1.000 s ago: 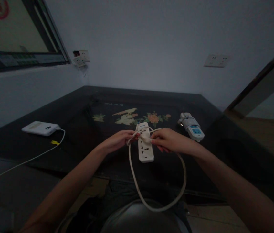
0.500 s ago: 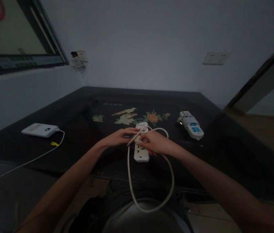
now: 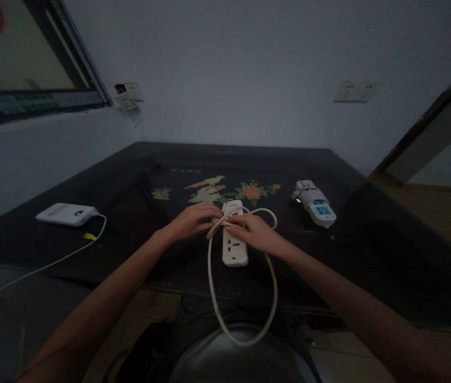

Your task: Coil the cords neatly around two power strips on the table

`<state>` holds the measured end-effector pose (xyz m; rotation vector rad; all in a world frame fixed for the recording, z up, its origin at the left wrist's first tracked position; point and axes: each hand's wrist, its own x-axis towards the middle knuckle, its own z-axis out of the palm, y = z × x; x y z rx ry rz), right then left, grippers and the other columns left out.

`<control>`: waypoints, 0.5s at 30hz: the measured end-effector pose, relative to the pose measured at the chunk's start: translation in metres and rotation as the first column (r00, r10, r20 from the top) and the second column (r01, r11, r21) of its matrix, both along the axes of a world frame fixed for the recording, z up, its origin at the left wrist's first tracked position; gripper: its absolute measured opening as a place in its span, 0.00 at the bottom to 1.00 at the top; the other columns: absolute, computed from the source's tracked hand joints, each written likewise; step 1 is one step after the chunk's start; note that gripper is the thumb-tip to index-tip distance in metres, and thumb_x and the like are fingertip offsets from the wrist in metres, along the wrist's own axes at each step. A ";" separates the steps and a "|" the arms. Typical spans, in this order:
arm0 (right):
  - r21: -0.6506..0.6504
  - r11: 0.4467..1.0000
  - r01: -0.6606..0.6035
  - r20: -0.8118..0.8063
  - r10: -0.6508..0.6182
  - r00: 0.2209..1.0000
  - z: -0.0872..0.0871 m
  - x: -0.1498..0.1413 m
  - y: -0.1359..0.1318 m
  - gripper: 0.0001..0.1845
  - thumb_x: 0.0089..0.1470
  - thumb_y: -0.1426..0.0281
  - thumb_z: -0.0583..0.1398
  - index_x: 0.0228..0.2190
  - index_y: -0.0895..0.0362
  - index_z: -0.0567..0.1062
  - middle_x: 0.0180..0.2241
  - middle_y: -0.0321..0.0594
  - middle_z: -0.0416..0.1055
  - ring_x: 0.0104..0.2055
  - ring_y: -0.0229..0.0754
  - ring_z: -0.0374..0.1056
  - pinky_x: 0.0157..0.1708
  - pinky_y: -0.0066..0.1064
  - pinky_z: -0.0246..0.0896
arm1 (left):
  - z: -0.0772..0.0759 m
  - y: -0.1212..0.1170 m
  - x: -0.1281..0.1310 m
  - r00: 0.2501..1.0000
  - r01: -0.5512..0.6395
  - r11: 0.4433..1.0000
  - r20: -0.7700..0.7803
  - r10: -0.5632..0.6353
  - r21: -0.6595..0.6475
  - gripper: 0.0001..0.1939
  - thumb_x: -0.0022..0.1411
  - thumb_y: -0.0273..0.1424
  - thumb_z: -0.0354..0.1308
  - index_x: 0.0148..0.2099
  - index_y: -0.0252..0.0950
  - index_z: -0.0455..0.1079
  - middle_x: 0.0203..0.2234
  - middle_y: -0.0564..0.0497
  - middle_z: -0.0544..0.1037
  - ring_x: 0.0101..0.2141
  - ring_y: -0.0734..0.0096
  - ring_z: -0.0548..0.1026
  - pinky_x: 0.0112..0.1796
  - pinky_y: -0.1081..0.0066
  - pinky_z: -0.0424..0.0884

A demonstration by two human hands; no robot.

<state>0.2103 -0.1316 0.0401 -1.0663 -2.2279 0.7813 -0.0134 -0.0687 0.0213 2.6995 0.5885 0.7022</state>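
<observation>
A white power strip (image 3: 235, 254) lies lengthwise on the dark table in front of me. Its white cord (image 3: 212, 284) is looped around the strip's upper half, and a large loop hangs over the table's near edge. My left hand (image 3: 195, 219) is at the strip's left side, with fingertips closed on the cord. From the right, my right hand (image 3: 255, 232) reaches across the strip, its thumb and fingers pinching the cord close to the left fingertips. The fingertips partly cover the strip's middle sockets.
Right of my hands lies a second power strip (image 3: 321, 211), wrapped in its own cord. A white power bank (image 3: 66, 214) with a thin cable (image 3: 53, 261) rests at the left. The table (image 3: 161, 154) has a painted bird and flowers. Wall sockets (image 3: 355, 91) are behind.
My right hand has shifted slightly up and turned, uncovering more lower sockets. My left hand has moved slightly left. The hanging cord loop has narrowed on its right side.
</observation>
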 end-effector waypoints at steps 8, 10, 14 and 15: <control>0.052 0.996 0.069 0.142 -0.076 0.987 -0.013 0.011 -0.015 0.31 0.54 0.59 0.59 0.57 0.58 0.64 0.55 0.50 0.65 0.56 0.50 0.62 0.53 0.42 0.57 | 0.005 0.012 -0.040 0.981 -0.190 0.976 -0.023 0.193 0.109 0.13 0.64 0.37 0.52 0.47 0.39 0.71 0.48 0.45 0.74 0.52 0.63 0.69 0.52 0.60 0.65; 0.051 0.994 0.092 0.157 -0.099 0.983 -0.015 0.013 -0.017 0.32 0.54 0.58 0.59 0.58 0.57 0.63 0.55 0.49 0.65 0.56 0.51 0.62 0.53 0.42 0.58 | 0.008 0.020 -0.059 0.964 -0.260 0.956 -0.023 0.266 0.132 0.14 0.64 0.39 0.52 0.47 0.38 0.71 0.50 0.45 0.74 0.53 0.63 0.68 0.53 0.59 0.65; 0.049 0.992 0.117 0.122 -0.122 0.985 -0.018 0.017 -0.019 0.31 0.55 0.58 0.58 0.57 0.56 0.63 0.54 0.48 0.67 0.55 0.49 0.63 0.52 0.42 0.59 | 0.011 0.040 -0.107 0.903 -0.420 0.897 -0.037 0.429 0.140 0.18 0.63 0.43 0.51 0.47 0.39 0.72 0.49 0.46 0.75 0.52 0.62 0.69 0.53 0.60 0.64; 0.042 0.992 0.116 0.107 -0.120 0.987 -0.019 0.018 -0.019 0.30 0.55 0.58 0.58 0.57 0.56 0.64 0.53 0.47 0.68 0.55 0.48 0.64 0.53 0.42 0.59 | 0.012 0.044 -0.120 0.875 -0.478 0.869 -0.025 0.484 0.128 0.19 0.63 0.44 0.50 0.47 0.39 0.72 0.48 0.46 0.76 0.50 0.62 0.71 0.52 0.61 0.64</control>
